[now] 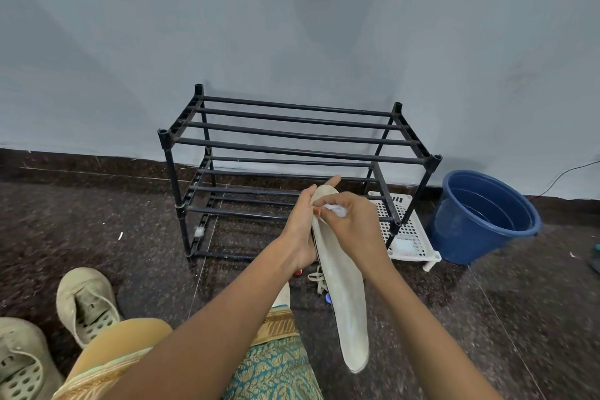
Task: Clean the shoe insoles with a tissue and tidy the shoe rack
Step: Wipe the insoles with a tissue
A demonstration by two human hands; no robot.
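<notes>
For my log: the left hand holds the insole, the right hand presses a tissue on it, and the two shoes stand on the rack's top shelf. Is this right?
One thing is wrong: the head view shows the shoes on the floor left of the rack. The left hand does hold the insole; the right hand presses the tissue on it.

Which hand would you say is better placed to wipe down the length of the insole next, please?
Right. The right hand pinches the tissue against the upper end of the insole, while the left hand grips the insole to steady it.
</notes>
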